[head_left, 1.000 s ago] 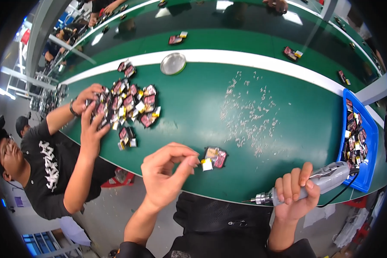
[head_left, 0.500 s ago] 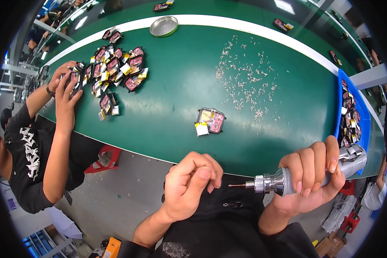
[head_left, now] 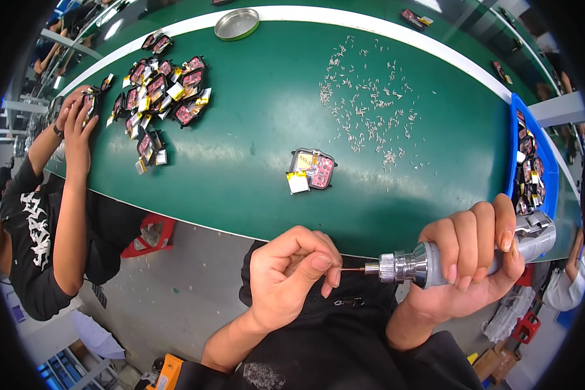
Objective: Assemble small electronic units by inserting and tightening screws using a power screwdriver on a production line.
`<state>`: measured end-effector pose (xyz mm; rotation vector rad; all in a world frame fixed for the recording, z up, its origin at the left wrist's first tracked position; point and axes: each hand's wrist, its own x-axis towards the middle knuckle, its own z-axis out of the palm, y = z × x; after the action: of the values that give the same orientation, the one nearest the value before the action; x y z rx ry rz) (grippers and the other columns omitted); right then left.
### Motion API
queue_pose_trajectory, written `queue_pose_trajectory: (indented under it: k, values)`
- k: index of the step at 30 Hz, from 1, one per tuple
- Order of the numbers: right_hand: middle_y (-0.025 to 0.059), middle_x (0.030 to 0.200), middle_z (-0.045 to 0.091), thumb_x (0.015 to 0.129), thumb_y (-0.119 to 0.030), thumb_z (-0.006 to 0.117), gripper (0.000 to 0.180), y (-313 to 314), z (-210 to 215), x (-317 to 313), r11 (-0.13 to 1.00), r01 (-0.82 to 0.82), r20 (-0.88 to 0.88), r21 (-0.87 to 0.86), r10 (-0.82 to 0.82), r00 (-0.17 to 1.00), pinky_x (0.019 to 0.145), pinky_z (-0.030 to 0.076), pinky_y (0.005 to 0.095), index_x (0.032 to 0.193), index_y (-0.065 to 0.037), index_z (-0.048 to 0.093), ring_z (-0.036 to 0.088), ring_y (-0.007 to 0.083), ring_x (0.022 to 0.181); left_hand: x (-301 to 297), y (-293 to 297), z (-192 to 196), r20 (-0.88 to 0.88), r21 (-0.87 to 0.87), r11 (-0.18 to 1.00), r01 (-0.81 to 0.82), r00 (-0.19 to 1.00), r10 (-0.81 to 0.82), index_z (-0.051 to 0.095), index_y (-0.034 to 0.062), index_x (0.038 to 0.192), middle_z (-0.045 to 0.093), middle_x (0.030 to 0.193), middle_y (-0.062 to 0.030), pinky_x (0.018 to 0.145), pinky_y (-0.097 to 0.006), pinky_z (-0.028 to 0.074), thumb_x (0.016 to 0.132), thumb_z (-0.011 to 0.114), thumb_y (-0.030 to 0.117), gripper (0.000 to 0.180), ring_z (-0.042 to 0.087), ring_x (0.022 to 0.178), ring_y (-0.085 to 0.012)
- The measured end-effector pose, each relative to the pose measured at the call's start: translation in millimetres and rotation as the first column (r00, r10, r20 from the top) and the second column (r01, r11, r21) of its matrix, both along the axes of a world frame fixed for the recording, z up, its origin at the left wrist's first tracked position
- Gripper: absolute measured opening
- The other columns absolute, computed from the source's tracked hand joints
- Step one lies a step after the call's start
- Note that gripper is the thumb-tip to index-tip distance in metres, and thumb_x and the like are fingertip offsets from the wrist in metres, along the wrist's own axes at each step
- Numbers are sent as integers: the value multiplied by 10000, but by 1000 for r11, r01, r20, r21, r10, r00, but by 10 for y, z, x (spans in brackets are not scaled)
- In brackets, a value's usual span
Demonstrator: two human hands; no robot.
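My right hand [head_left: 469, 257] grips a silver electric screwdriver [head_left: 435, 260] held level, its thin bit pointing left. My left hand [head_left: 291, 276] pinches something tiny at the bit's tip, thumb against forefinger; the item itself is too small to make out. Both hands hover over my lap, just off the near edge of the green table [head_left: 253, 130]. On the table ahead lies a small black-framed circuit board with a pink part and a yellow-white tab [head_left: 311, 170]. Beyond it, many small silver screws [head_left: 370, 107] are scattered.
A person in a black top sits at the left, both hands [head_left: 78, 114] at a pile of several similar small boards [head_left: 159, 91]. A round metal dish [head_left: 236, 24] stands at the back. A blue tray [head_left: 533, 162] with more boards sits at the right.
My hands have come closer together below the table edge; the left fingertips now meet the screwdriver bit. The view has tipped further down. The person at the left keeps handling boards.
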<state>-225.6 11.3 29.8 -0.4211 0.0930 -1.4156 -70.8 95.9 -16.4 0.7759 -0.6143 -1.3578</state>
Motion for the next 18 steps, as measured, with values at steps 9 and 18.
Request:
queue_pose_trajectory:
  k: [9, 18]
  values:
    - [13, 588, 432, 899, -179, 465, 97, -12, -47, 25, 1000, -5, -19, 4, 5, 1000, 534, 405, 300, 874, -89, 438, 434, 125, 481, 13, -7, 16, 45, 13, 999, 37, 998, -38, 542, -60, 868, 574, 751, -128, 515, -221, 413, 958, 526, 103, 187, 490, 590, -113]
    - [16, 598, 432, 900, -176, 455, 95, -34, -52, 21, 1000, -19, -7, 12, 19, 1000, 541, 407, 305, 880, -84, 441, 430, 127, 494, 17, -21, 30, 44, 12, 998, 55, 998, -56, 546, -58, 866, 579, 749, -127, 511, -213, 408, 951, 532, 86, 168, 483, 587, -103]
